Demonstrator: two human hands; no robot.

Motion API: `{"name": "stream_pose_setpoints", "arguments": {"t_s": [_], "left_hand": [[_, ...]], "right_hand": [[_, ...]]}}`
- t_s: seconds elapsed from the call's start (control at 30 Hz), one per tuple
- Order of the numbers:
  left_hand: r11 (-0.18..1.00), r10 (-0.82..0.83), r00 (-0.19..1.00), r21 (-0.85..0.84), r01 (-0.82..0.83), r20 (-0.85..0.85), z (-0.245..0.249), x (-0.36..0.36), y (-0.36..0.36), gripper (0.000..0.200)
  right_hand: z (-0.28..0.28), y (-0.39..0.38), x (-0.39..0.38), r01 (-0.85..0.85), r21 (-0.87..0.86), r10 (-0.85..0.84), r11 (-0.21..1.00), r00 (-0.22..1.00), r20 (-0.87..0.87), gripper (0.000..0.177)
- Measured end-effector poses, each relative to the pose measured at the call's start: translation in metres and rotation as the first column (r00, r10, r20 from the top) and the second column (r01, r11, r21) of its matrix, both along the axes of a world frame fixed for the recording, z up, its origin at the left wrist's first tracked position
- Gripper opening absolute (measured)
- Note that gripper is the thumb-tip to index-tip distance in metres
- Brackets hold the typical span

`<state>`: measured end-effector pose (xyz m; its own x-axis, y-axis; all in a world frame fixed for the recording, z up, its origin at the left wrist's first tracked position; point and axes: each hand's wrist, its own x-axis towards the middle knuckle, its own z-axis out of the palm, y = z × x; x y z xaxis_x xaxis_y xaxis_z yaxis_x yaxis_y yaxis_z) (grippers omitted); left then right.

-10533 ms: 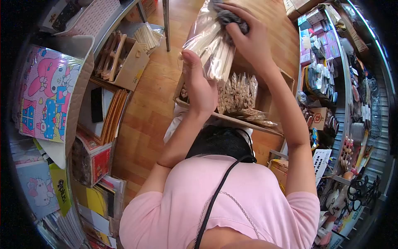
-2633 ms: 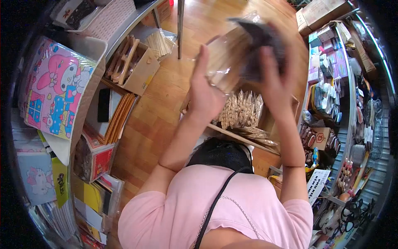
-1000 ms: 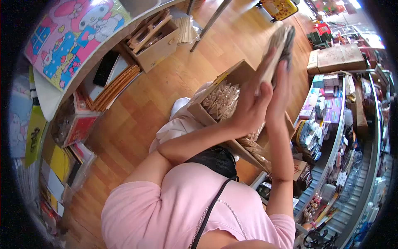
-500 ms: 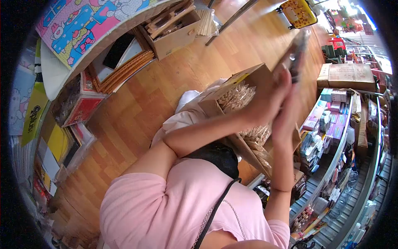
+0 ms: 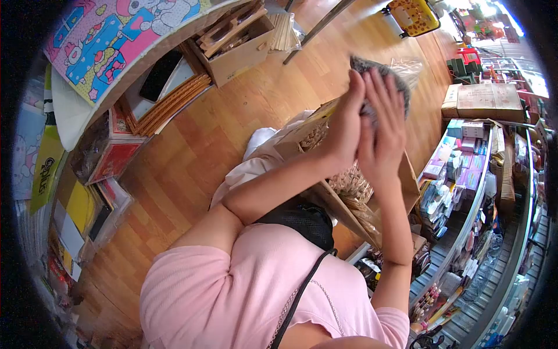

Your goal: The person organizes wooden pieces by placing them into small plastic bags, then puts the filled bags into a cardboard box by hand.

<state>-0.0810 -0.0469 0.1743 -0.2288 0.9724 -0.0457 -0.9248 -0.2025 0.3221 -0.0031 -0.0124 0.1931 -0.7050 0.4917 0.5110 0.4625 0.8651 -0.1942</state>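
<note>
A dark grey, speckled piece in a clear plastic wrapper is held up between my two hands; what kind of thing it is, I cannot tell. My left hand is raised edge-on at its left side, fingers together and pointing up. Across its near face lies my right hand, fingers stretched over it. The loose plastic sticks out at the upper right. Beneath my hands stands an open cardboard box of bundled light wooden sticks, partly hidden by my forearms.
Glass-topped shelving with packaged small goods runs along the right, with a closed carton beyond. To the left are stacked wooden frames and a box of wooden pieces. A yellow spotted case stands far back.
Both hands have moved left with the wrapped dark piece and turned, so its speckled surface now shows more clearly. The motion blur on them has lessened.
</note>
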Motion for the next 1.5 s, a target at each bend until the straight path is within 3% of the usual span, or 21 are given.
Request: {"name": "stream_pose_setpoints", "arguments": {"t_s": [0.1, 0.17, 0.23, 0.3, 0.33, 0.43, 0.57, 0.63, 0.7, 0.77, 0.83, 0.87, 0.97, 1.03, 1.1, 1.17, 1.23, 1.3, 1.37, 1.43, 1.5], "left_hand": [[0.996, -0.089, 0.988, -0.015, 0.091, 0.129, -0.011, -0.009, 0.007, 0.059], [0.993, -0.116, 0.983, 0.023, 0.113, 0.141, -0.013, -0.007, 0.007, 0.06], [0.988, -0.15, 0.977, 0.067, 0.141, 0.154, -0.014, -0.001, 0.006, 0.062], [0.994, -0.108, 0.99, 0.005, 0.108, 0.091, -0.013, 0.007, 0.003, 0.066], [0.996, -0.087, 0.995, -0.004, 0.088, 0.051, -0.007, 0.003, 0.0, 0.068], [0.997, -0.068, 0.991, -0.039, 0.072, 0.111, -0.009, -0.005, 0.006, 0.057], [0.993, -0.113, 0.984, -0.022, 0.117, 0.139, -0.013, -0.012, 0.004, 0.051], [0.994, -0.09, 0.988, 0.069, 0.082, 0.125, -0.016, -0.007, 0.006, 0.055], [0.985, -0.172, 0.98, 0.032, 0.17, 0.102, -0.015, -0.005, 0.004, 0.059], [0.989, -0.148, 0.984, 0.025, 0.146, 0.096, -0.012, -0.001, 0.003, 0.062], [0.992, -0.127, 0.985, 0.029, 0.125, 0.119, -0.01, -0.005, 0.003, 0.063], [0.991, -0.051, 0.998, -0.124, 0.054, 0.026, -0.008, -0.006, 0.003, 0.063], [0.992, -0.091, 0.986, -0.08, 0.103, 0.141, -0.022, -0.008, 0.006, 0.062], [0.995, -0.085, 0.989, -0.037, 0.09, 0.118, -0.019, -0.007, 0.005, 0.062], [0.997, -0.077, 0.992, 0.006, 0.077, 0.097, -0.018, -0.005, 0.003, 0.062], [0.99, -0.138, 0.987, -0.002, 0.139, 0.079, -0.021, -0.001, 0.002, 0.064], [0.99, -0.135, 0.989, -0.038, 0.138, 0.064, -0.019, 0.003, 0.0, 0.067], [0.987, -0.051, 0.997, -0.149, 0.059, 0.059, -0.015, 0.003, -0.002, 0.068], [0.987, -0.061, 0.996, -0.147, 0.071, 0.071, -0.031, -0.002, 0.005, 0.067], [0.99, -0.142, 0.983, 0.014, 0.142, 0.12, -0.033, -0.009, 0.004, 0.064], [0.988, -0.155, 0.982, 0.005, 0.155, 0.104, -0.029, -0.008, 0.001, 0.062]], "right_hand": [[0.006, 0.006, 0.006, -0.021, -0.014, 0.022, 1.0, 0.997, 0.08, 0.041], [0.011, 0.029, 0.011, -0.011, 0.119, -0.003, 0.993, 0.993, 0.121, 0.041], [0.013, 0.049, 0.013, 0.04, 0.135, -0.05, 0.99, 0.996, 0.07, 0.037], [0.013, 0.057, 0.015, 0.09, -0.001, -0.09, 0.996, 0.991, -0.096, 0.033], [0.01, 0.052, 0.012, 0.103, 0.102, -0.097, 0.989, 0.993, -0.063, 0.031], [0.0, 0.008, -0.002, 0.01, 0.14, -0.024, 0.99, 0.994, 0.103, 0.039], [0.004, 0.009, 0.003, -0.051, 0.086, 0.039, 0.995, 0.99, 0.135, 0.043], [0.014, 0.037, 0.011, -0.022, 0.189, -0.005, 0.982, 0.99, 0.138, 0.04], [0.013, 0.054, 0.015, 0.0, 0.193, -0.012, 0.981, 0.998, 0.06, 0.036], [0.011, 0.056, 0.014, 0.084, 0.166, -0.082, 0.983, 0.996, -0.022, 0.034], [0.003, 0.036, 0.007, 0.019, 0.169, -0.024, 0.985, 0.999, 0.028, 0.037], [-0.001, 0.015, 0.002, 0.0, 0.142, -0.011, 0.99, 0.997, 0.08, 0.038], [-0.001, 0.006, 0.002, -0.052, 0.121, 0.033, 0.991, 0.988, 0.153, 0.04], [0.003, 0.017, 0.009, -0.082, 0.121, 0.059, 0.989, 0.982, 0.178, 0.04], [0.009, 0.04, 0.014, -0.015, 0.235, -0.021, 0.972, 0.989, 0.146, 0.039], [0.004, 0.055, 0.017, 0.012, 0.204, -0.03, 0.979, 0.996, 0.084, 0.037], [-0.008, 0.054, 0.01, 0.208, 0.096, -0.197, 0.973, 0.973, -0.119, 0.035], [-0.021, 0.035, -0.001, 0.271, 0.075, -0.251, 0.96, 0.946, -0.204, 0.036], [-0.023, 0.004, -0.009, 0.206, -0.009, -0.206, 0.978, 0.973, -0.108, 0.039], [-0.028, -0.013, -0.008, 0.118, -0.014, -0.118, 0.993, 0.992, -0.049, 0.041], [-0.016, -0.003, -0.001, 0.033, 0.01, -0.034, 0.999, 0.999, 0.017, 0.039]]}}
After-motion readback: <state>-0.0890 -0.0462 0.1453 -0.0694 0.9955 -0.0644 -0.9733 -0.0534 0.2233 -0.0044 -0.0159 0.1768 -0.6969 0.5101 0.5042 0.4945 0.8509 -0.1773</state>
